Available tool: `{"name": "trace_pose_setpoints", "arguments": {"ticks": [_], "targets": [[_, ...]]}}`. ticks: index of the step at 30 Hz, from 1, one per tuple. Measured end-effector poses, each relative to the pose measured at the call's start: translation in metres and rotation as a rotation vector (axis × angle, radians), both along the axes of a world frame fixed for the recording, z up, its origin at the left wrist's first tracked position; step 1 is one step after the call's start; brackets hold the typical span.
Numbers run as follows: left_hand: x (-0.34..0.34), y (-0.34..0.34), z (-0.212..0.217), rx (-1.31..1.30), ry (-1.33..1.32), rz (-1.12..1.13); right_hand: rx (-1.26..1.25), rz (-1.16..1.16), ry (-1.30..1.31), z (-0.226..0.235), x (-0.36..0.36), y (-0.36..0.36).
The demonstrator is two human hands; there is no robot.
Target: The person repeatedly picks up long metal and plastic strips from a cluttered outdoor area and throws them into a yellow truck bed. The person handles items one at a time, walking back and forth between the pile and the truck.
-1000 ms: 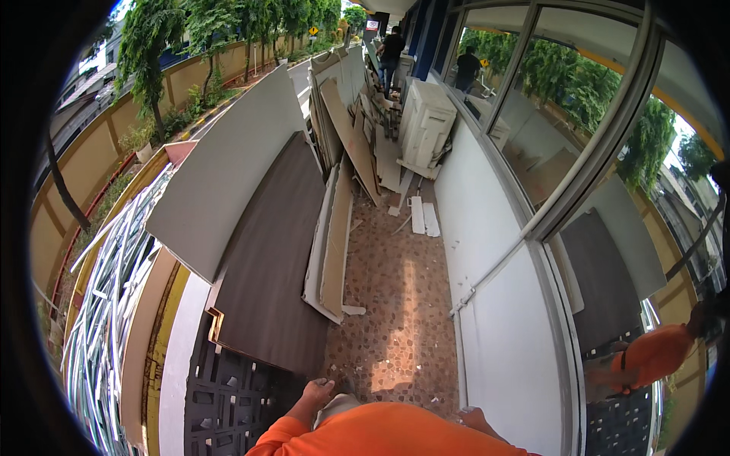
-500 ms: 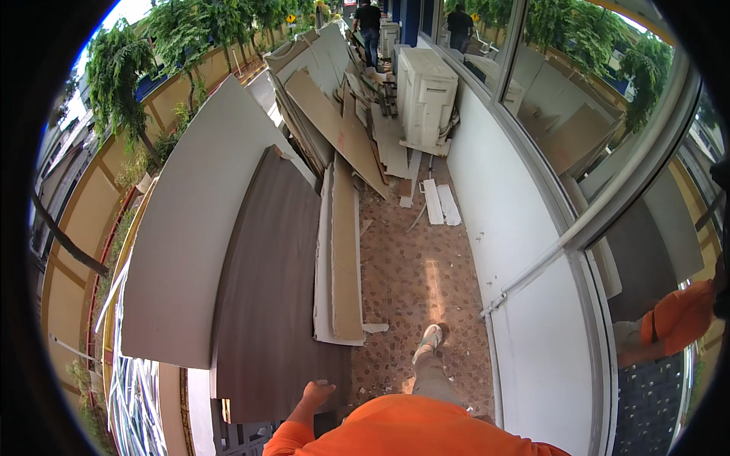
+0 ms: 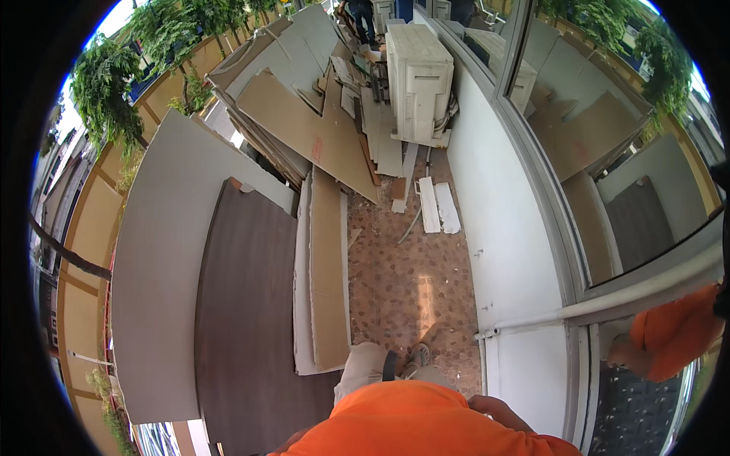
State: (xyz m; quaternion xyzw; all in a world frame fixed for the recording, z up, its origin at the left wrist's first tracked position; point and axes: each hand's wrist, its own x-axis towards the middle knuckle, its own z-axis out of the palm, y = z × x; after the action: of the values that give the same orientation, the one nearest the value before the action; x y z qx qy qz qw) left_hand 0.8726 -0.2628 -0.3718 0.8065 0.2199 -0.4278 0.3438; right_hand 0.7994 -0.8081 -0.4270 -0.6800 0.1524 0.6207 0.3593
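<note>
I stand on a narrow tiled balcony (image 3: 411, 281) in an orange shirt (image 3: 426, 422). My right hand (image 3: 496, 410) shows at the shirt's right edge, near the white wall; I cannot see anything in it. Only a sliver of my left hand (image 3: 293, 439) peeks out at the lower edge, close to a dark brown panel (image 3: 251, 327). My leg and shoe (image 3: 414, 356) are on the tiles just ahead. A tan board (image 3: 331, 281) lies beside the brown panel, to my front left.
A large grey panel (image 3: 160, 266) leans on the left railing. More boards (image 3: 304, 121) are stacked ahead, with white strips (image 3: 437, 205) on the floor. An outdoor air-conditioner unit (image 3: 418, 68) stands against the wall. A window (image 3: 608, 152) runs along the right. A person (image 3: 365, 15) stands far ahead.
The view has moved forward along the balcony; the boards and the air-conditioner unit are closer. My left hand has dropped toward the lower edge, and my right hand has come into view.
</note>
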Motion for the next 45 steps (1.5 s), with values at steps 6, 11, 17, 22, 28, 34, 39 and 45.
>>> {"name": "trace_pose_setpoints", "arguments": {"ticks": [6,11,17,22,28,34,39,45], "targets": [[0.091,-0.036,-0.007,-0.014,-0.034,0.089,0.040,0.001,0.051,0.024,0.096,-0.022],[0.184,-0.044,-0.051,-0.027,0.032,0.060,-0.040,-0.110,-0.050,0.025,0.204,-0.027],[0.341,-0.030,-0.071,-0.039,0.053,-0.018,-0.185,-0.315,-0.190,0.047,0.344,-0.021],[0.492,-0.021,-0.060,-0.043,-0.088,0.003,-0.267,-0.457,-0.294,0.066,0.433,-0.020],[0.618,-0.033,-0.046,-0.061,-0.191,0.069,-0.304,-0.516,-0.297,0.067,0.511,-0.030],[0.662,-0.069,-0.055,-0.040,-0.119,0.039,-0.276,-0.491,-0.206,0.043,0.588,-0.067],[0.666,-0.107,-0.047,0.007,0.003,0.058,-0.248,-0.412,-0.188,0.039,0.679,-0.135],[0.689,-0.150,-0.025,0.020,0.006,0.174,-0.285,-0.190,-0.491,0.023,0.859,-0.204]]}}
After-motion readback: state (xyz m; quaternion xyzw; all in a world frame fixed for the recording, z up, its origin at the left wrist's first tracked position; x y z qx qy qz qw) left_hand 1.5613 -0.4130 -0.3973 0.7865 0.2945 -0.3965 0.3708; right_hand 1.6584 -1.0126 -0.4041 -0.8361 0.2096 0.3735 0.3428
